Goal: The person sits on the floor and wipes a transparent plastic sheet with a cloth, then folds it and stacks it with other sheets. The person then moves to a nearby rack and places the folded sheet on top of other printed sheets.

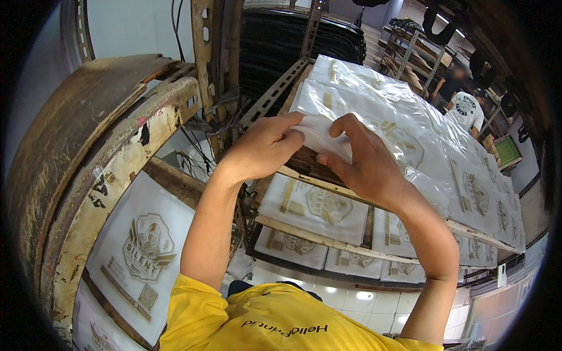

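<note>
Both of my hands are over the near left corner of the rack's upper board, where a white translucent plastic bag (321,133) is bunched. My left hand (260,147) pinches the edge of this plastic between thumb and fingers. Just to its right, my right hand (372,167) curves over the plastic with thumb and index finger apart; its other fingers are partly hidden. Flat plastic bags with gold emblem prints (398,140) cover the board beyond my hands. More printed bags (325,205) lie on the shelf directly below.
At left stands a worn cream metal rack frame (123,169) with a printed bag (143,251) on its shelf. A perforated metal post (202,64) rises near my left hand. Dark stacked trays (281,50) are behind. Two people (466,111) are at the far right.
</note>
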The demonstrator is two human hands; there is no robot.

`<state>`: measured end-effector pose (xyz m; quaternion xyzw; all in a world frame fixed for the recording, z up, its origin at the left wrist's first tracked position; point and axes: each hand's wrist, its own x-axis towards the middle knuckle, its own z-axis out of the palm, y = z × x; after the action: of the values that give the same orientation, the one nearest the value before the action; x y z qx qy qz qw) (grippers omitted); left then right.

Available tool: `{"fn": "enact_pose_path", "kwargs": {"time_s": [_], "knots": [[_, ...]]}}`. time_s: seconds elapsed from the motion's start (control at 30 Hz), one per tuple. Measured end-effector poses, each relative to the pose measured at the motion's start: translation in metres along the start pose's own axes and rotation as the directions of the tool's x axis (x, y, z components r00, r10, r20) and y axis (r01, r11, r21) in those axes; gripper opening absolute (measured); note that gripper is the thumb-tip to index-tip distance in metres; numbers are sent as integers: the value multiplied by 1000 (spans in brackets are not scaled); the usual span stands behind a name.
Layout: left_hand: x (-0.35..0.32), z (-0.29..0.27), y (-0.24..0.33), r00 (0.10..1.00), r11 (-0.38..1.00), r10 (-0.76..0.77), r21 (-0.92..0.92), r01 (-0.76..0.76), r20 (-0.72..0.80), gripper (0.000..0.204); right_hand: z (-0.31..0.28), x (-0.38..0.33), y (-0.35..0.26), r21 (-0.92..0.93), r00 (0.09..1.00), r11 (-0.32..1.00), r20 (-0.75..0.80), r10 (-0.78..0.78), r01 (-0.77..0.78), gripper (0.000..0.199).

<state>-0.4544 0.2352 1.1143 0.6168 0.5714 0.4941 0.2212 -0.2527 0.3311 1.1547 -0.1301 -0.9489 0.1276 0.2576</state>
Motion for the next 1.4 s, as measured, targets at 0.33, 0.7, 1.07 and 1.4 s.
{"fn": "enact_pose_path", "kwargs": {"time_s": [0.33,0.7,1.07,1.4], "knots": [[-4,-3,-5,971,959,239,-148,-240,-25,62,12,-15,-11,-206,987,966,-13,-159,153,43],[4,12,5,958,957,134,284,-58,-253,62,-111,-56,63,-339,902,835,-154,404,-432,48],[2,12,1,987,906,109,420,-51,-114,51,-123,-103,81,-421,874,784,-41,485,-455,35],[2,13,1,992,901,85,432,-36,-95,44,-125,-121,95,-477,897,775,-68,438,-414,35]]}}
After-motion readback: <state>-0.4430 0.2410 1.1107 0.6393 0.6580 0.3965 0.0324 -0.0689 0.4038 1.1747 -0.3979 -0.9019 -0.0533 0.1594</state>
